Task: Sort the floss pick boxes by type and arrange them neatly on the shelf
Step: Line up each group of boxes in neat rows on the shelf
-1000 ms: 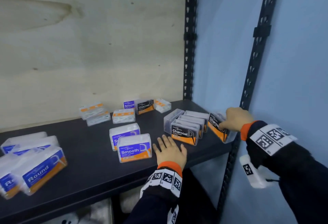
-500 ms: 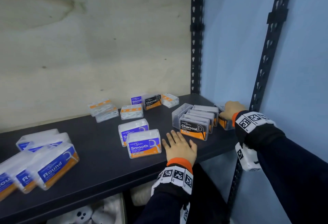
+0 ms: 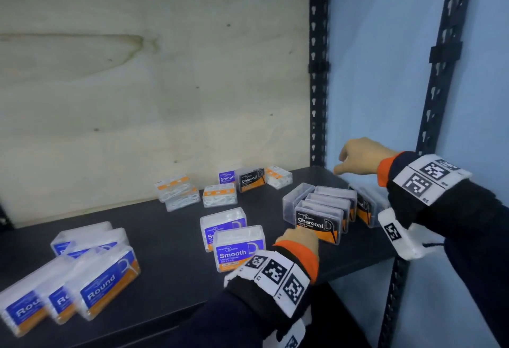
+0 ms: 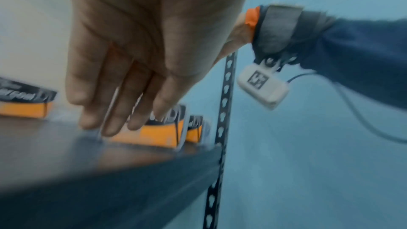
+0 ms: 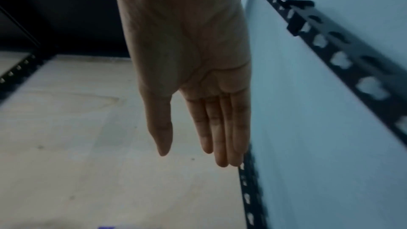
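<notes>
A person's hands work over a dark shelf (image 3: pixel 170 240) where floss pick boxes are partly sorted. At 3 o'clock on the shelf, the Charcoal row (image 3: pixel 321 214) stands upright, boxes packed one behind another, with a further Charcoal box (image 3: pixel 365 207) just beside it at the shelf's right edge. The left hand (image 3: pixel 298 239) rests flat, fingers (image 4: pixel 110 111) straight and holding nothing, touching the front box of that row. The right hand (image 3: pixel 360 159) hovers at 1 o'clock above the back corner, grip wide, fingers extended and empty. At 8 o'clock the Round boxes (image 3: pixel 71 287) lie bunched but tilted and uneven. Two Smooth boxes (image 3: pixel 234 240) stand one behind the other at centre. At 12 o'clock, near the plywood back panel (image 3: pixel 137 86), an unsorted cluster remains: one stray Smooth box (image 3: pixel 227 177), one stray Charcoal box (image 3: pixel 252 179) and several orange-labelled clear boxes (image 3: pixel 198 190), type unreadable. By the look of it the job is roughly half done: Charcoal is nearly gathered, while the back strays need moving to their groups and the Round pile needs squaring up
</notes>
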